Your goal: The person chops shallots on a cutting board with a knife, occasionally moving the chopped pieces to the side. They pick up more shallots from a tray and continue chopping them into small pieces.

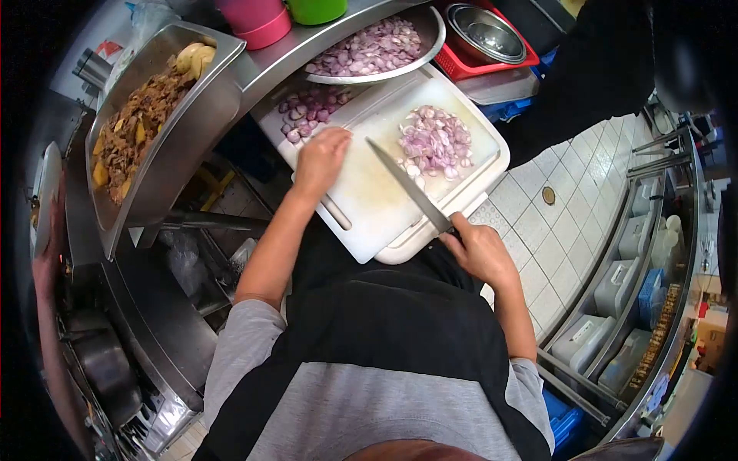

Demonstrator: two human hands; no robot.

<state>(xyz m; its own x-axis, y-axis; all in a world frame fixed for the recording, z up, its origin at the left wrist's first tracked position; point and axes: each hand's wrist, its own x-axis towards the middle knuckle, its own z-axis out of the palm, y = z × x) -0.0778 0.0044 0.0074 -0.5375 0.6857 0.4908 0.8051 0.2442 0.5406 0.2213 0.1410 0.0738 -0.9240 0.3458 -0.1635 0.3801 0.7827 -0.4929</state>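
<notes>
My right hand is wrapped round the handle of a large kitchen knife, its blade pointing up and left across the white cutting board. Right of the blade lies a pile of sliced shallots, a few slices close to the edge. My left hand is over the board's left side with its fingers curled together; their tips face away, so what they hold, if anything, is hidden. Just beyond it sit several whole peeled shallots. The board rests on a pale plastic tray above my lap.
A big metal bowl of shallots stands behind the board. At the left is a deep steel pan of brown cooked food. A red basket holds metal bowls. Another person's dark-clothed leg is at the right.
</notes>
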